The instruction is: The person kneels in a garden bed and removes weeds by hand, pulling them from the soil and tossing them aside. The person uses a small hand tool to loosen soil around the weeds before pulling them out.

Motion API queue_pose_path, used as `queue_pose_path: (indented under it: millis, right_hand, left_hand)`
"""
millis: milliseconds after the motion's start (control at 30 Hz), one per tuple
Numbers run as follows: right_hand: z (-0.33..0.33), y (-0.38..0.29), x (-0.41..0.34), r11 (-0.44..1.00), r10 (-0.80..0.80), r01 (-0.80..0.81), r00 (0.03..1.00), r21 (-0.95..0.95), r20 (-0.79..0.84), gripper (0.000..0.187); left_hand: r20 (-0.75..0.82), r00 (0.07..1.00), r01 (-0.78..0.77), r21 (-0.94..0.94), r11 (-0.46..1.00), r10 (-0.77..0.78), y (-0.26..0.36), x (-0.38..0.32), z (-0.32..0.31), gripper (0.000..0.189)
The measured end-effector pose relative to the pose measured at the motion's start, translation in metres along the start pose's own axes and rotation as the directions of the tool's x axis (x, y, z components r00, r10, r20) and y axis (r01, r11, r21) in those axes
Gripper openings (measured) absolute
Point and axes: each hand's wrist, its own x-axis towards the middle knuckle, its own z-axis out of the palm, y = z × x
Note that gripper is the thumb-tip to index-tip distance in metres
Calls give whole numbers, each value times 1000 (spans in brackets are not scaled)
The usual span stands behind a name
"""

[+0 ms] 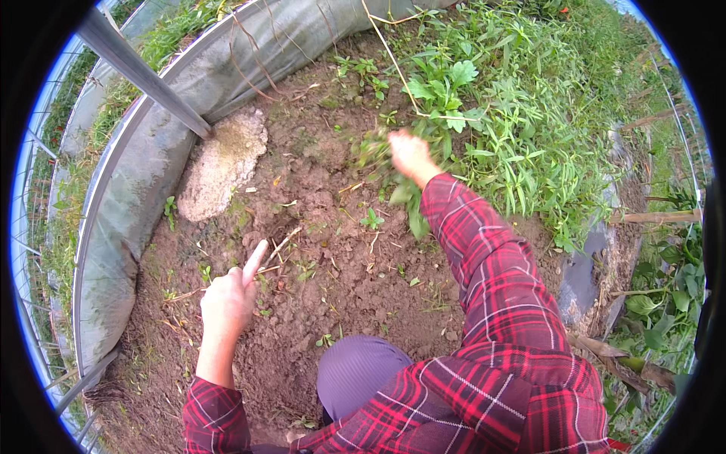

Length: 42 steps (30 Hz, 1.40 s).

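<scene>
My right hand (pixel 409 152) is closed around a bunch of leafy green weeds (pixel 371 148), both blurred by motion. Broader leaves (pixel 415 213) hang below that hand, beside the wrist. Just beyond and to its right, a dense patch of growing weeds (pixel 510 125) covers the soil, with a lobed leafy plant (pixel 445 91) at its near edge. Lower left, above the bare soil (pixel 334 278), my left hand (pixel 227 298) has one digit stretched forward and the others curled. Its palm side is hidden. Beside that digit lies a dry stem (pixel 283 243).
Along the left curves a rolled plastic film wall (pixel 164 170). A metal pole (pixel 150 79) slants down to a pale concrete footing (pixel 224 164). A thin bent dry stalk (pixel 394 65) arches over the weeds. Grey plastic mulch (pixel 584 272) and broad-leaved plants (pixel 661 306) line the right.
</scene>
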Motion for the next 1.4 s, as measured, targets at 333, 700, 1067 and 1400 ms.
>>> queue_pose_path:
  millis: [333,700,1067,1400]
  right_hand:
    - [-40,86,70,897,417,-403,908,-180,46,55]
    - [-6,75,36,978,166,-143,973,150,-159,29]
    - [58,-69,-224,751,-492,133,765,646,415,34]
    - [18,52,-157,974,-39,74,986,-213,164,57]
  left_hand:
    - [39,999,29,14,999,-30,3,0,-2,30]
    - [-4,1000,19,9,1000,-19,1,1,2,30]
    - [-45,999,10,-16,1000,-11,-3,-1,13,25]
    - [-63,998,-15,-25,1000,13,-3,-8,14,27]
